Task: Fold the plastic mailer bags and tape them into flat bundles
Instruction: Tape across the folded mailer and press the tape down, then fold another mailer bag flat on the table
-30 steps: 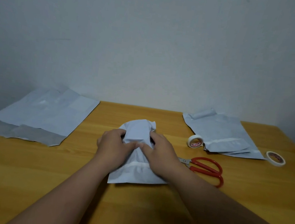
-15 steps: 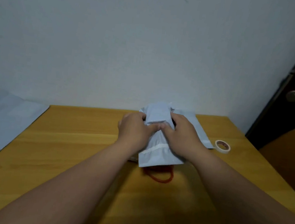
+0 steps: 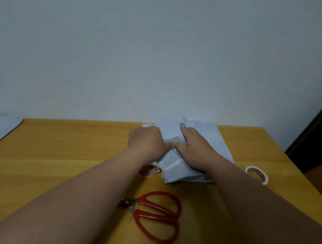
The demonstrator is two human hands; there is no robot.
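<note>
Your left hand (image 3: 147,140) and right hand (image 3: 195,149) both grasp the folded mailer bag (image 3: 171,159), fingers curled over its upper part from either side, thumbs meeting at its middle. The bag sits on a pile of flat bundles (image 3: 211,136) near the table's (image 3: 71,151) far right corner. One tape roll (image 3: 148,170) peeks out beside your left wrist, touching the pile's near-left edge; another tape roll (image 3: 257,174) lies by the right edge. Red scissors (image 3: 156,216) rest nearer you, between your forearms.

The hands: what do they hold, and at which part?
Both the left hand and right hand grip the folded mailer bag at its far end.
</note>
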